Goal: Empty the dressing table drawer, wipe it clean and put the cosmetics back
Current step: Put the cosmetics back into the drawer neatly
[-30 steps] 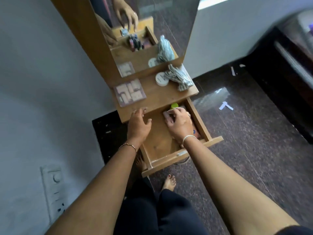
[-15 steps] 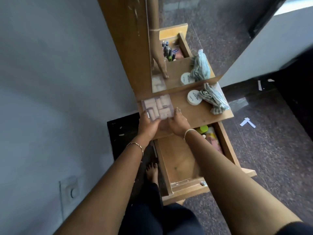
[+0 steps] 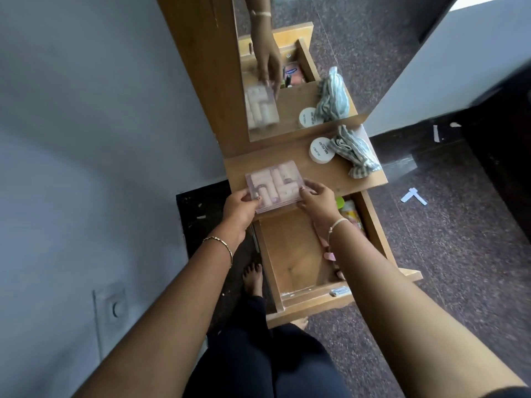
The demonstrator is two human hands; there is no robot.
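A clear plastic box [image 3: 274,183] of pale pink tubes sits at the front edge of the wooden dressing table top [image 3: 339,175]. My left hand [image 3: 240,209] grips its near left corner and my right hand [image 3: 317,198] grips its near right corner. Below them the wooden drawer [image 3: 290,254] stands pulled out. Its left part is bare wood; cosmetics [image 3: 352,214] with a green cap lie along its right side, partly hidden by my right forearm.
A white round jar [image 3: 321,150] and a crumpled striped cloth [image 3: 355,152] lie on the table top at the right. The mirror [image 3: 301,61] rises behind. A wall is at the left, dark speckled floor at the right, my bare feet under the drawer.
Both hands left the drawer and went up to the clear box on the table top. They now hold it by its near corners at the table's front edge. The view has shifted.
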